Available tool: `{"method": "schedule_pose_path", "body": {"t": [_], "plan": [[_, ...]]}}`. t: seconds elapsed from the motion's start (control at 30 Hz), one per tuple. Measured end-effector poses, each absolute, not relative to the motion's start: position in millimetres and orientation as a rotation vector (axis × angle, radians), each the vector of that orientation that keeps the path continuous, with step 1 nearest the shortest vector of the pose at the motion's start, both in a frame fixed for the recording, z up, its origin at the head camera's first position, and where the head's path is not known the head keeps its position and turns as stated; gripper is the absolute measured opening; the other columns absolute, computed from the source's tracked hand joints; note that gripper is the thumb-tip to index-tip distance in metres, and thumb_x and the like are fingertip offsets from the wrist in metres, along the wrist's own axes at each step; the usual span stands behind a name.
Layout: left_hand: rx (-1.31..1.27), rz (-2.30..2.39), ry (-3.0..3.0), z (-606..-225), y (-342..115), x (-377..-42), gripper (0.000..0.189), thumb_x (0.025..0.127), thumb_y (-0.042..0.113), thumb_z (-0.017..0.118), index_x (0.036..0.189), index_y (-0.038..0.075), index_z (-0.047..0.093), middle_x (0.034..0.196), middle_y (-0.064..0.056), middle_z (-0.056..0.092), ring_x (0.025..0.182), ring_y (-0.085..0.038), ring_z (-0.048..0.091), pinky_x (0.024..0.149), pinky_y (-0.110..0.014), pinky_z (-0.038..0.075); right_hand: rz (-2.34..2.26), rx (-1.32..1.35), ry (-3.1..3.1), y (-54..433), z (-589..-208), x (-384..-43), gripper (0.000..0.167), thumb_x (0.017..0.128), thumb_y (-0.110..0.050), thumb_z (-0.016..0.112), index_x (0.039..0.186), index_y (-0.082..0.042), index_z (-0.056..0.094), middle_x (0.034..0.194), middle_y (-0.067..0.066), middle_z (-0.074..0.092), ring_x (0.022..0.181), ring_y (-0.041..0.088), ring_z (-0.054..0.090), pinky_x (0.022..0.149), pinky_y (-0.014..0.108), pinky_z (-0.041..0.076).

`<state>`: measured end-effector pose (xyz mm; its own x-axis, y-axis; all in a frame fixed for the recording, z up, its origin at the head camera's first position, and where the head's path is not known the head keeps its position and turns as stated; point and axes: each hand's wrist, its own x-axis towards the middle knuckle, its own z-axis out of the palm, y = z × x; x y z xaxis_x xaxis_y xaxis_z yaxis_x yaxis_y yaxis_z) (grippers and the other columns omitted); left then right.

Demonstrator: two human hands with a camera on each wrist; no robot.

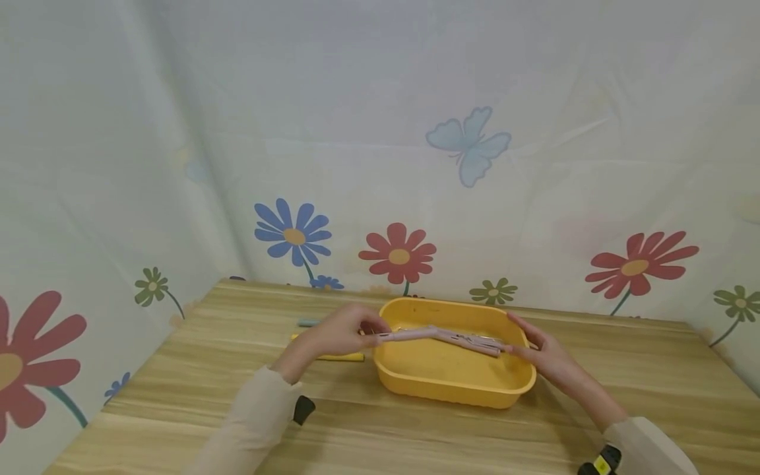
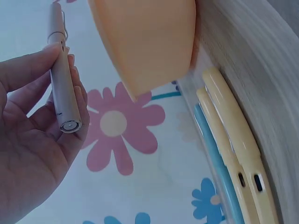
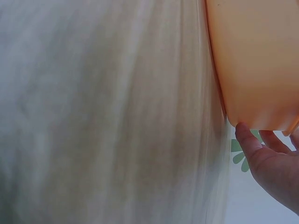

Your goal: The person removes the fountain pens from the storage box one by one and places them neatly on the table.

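My left hand (image 1: 350, 330) pinches a pale pink clip pen (image 1: 410, 334) over the left rim of a yellow plastic basin (image 1: 451, 394). The left wrist view shows that pen (image 2: 65, 88) between thumb and fingers, its round end facing the camera. Several more pale pens with metal clips (image 1: 475, 344) lie inside the basin, partly overlapping. At the basin's right end my right hand (image 1: 549, 359) holds the rim, some fingers reaching over it. From the right wrist view, a fingertip also touches the outer wall of the basin (image 3: 257, 60).
Left of the basin, two yellow pens (image 2: 226, 112) and a teal pen (image 2: 215, 154) lie side by side on the wood-grain table (image 1: 178, 396). My left forearm partly covers them in the head view. A flower-printed cloth (image 1: 356, 165) hangs behind the table.
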<state>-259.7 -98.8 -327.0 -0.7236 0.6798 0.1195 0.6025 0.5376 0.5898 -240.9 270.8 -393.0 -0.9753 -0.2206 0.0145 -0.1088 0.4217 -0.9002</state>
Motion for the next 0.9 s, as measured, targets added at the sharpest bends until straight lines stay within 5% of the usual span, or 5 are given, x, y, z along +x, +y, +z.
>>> {"method": "schedule_pose_path", "body": {"t": [0.33,0.9], "plan": [[1.101,0.974,2.634,-326.5,-128.8,-256.8,0.013,0.082,0.005,0.065,0.093,0.006,0.070,0.085,-0.004,0.067,0.071,-0.010,0.055,0.067,-0.021,0.049,-1.627,-0.296,2.537,270.7,-392.8,-240.5,0.071,0.088,-0.023,0.059,0.145,-0.008,0.020,0.147,0.024,0.014,0.131,0.045,0.018,0.094,0.048,0.039],[1.028,0.900,2.683,-329.3,-172.2,-248.0,0.013,0.079,0.003,0.067,0.092,0.006,0.070,0.077,0.005,0.062,0.067,-0.008,0.053,0.063,-0.022,0.049,-1.625,-0.287,2.531,270.7,-391.6,-240.1,0.071,0.088,-0.024,0.059,0.145,-0.008,0.019,0.148,0.024,0.014,0.131,0.045,0.019,0.094,0.048,0.039]]}}
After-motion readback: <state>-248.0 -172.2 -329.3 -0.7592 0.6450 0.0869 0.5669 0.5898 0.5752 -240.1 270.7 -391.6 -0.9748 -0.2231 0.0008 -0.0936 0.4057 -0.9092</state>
